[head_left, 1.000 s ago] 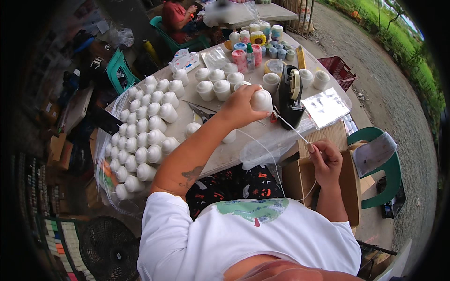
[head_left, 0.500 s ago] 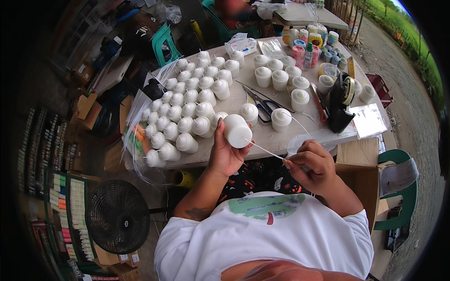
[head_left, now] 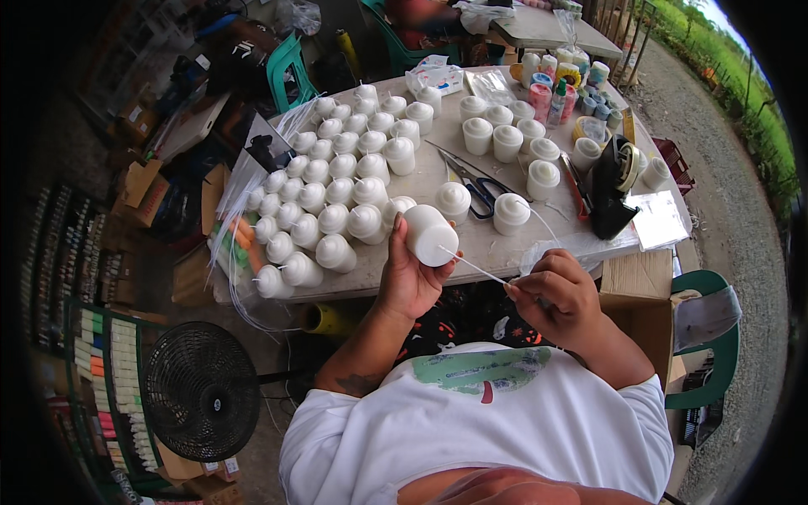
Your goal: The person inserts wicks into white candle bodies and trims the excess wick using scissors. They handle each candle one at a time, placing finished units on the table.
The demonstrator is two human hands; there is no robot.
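Observation:
Gripped in my left hand (head_left: 408,286) is a white candle (head_left: 427,234), tipped so that its round flat end faces me. From that end a thin white wick (head_left: 478,268) runs to my right hand (head_left: 557,296), whose thumb and fingers pinch it. The stretch of wick between the hands is nearly straight. Just beyond the held candle stand other white candles with stepped tops, among them one candle (head_left: 453,202) and a second candle (head_left: 512,215) with a long wick curving off it. Scissors (head_left: 480,195) with dark blue handles lie behind these.
Rows of white candles (head_left: 341,192) fill the table's left side, beside bundled wick strands (head_left: 223,252). On the right are a black tape dispenser (head_left: 613,189), clear plastic sheets (head_left: 656,220) and coloured candles (head_left: 540,99). A black fan (head_left: 202,391) stands lower left; a cardboard box (head_left: 635,282) is at right.
The view has shifted slightly. Both hands keep the same grip on candle and wick, with hardly any movement.

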